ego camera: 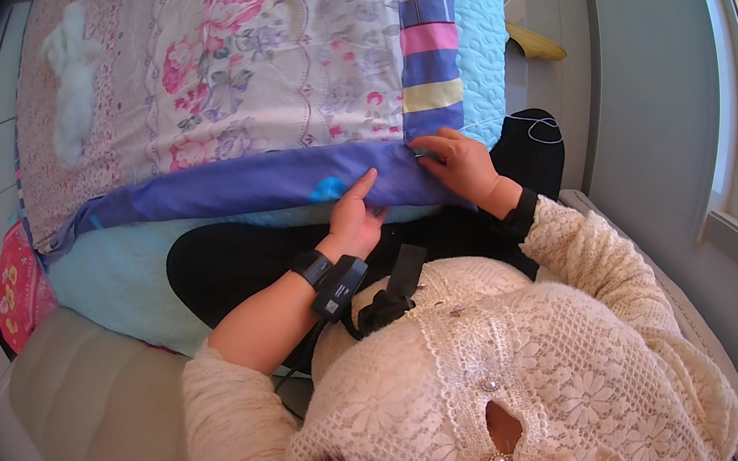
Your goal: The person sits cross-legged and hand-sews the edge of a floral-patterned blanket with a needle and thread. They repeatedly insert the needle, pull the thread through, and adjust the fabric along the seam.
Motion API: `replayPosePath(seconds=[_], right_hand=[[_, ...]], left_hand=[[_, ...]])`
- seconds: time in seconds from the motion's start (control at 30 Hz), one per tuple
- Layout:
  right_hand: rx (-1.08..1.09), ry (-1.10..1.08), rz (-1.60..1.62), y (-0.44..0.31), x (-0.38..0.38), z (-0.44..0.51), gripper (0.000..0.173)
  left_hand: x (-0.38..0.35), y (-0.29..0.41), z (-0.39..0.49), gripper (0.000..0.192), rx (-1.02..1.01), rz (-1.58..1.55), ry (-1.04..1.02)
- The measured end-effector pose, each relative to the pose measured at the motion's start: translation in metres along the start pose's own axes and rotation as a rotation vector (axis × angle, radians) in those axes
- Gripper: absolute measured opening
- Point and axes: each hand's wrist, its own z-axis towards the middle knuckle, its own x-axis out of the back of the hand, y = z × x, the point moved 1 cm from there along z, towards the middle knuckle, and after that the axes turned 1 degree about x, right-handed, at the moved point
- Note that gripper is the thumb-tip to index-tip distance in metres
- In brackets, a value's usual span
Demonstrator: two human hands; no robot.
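Before me lies a floral fabric sheet (pixel 242 69) with a purple-blue fabric border (pixel 224 187) folded along its near edge and a striped, checked strip (pixel 430 65) down its right side. My right hand (pixel 456 162) pinches something thin and shiny, perhaps a needle, at the near right corner; its tip is too small to tell surely. White thread (pixel 536 123) loops from near this hand over my black-clad knee. My left hand (pixel 357 221) rests at the border's near edge, thumb on top and the other fingers partly hidden, so its hold is unclear.
Light blue quilted bedding (pixel 480 17) lies under the fabric. White fluffy stuffing (pixel 75 89) sits on it at the left. A pink patterned bag (pixel 23 289) is at far left, a yellow shoe (pixel 536 41) on the floor at right. A beige padded seat (pixel 99 403) is beside me, a window at right.
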Motion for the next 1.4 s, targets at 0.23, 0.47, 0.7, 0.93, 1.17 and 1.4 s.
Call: replayPosePath(seconds=[0.23, 0.47, 0.7, 0.93, 1.17, 1.4], right_hand=[[0.078, 0.022, 0.001, 0.003, -0.003, -0.001, 0.02], [0.073, 0.012, 0.006, 0.004, -0.005, 0.0, 0.017], [-0.003, 0.005, 0.172, 0.01, -0.006, 0.001, 0.011], [-0.11, -0.06, 0.294, 0.009, -0.004, -0.005, 0.009], [-0.144, -0.128, 0.617, 0.014, 0.014, -0.016, 0.013], [-0.644, 0.041, 1.214, 0.052, 0.041, -0.039, 0.008]], left_hand=[[-0.028, -0.014, -0.007, 0.034, -0.032, -0.17, -0.061], [-0.043, -0.02, -0.002, 0.034, -0.007, -0.048, 0.039], [-0.05, -0.027, 0.013, 0.032, -0.013, -0.073, 0.003], [-0.059, -0.031, 0.027, 0.026, -0.12, -0.085, 0.046], [-0.052, -0.029, 0.035, 0.028, -0.16, -0.099, 0.083], [-0.055, -0.012, -0.006, 0.034, -0.103, -0.202, -0.039]])
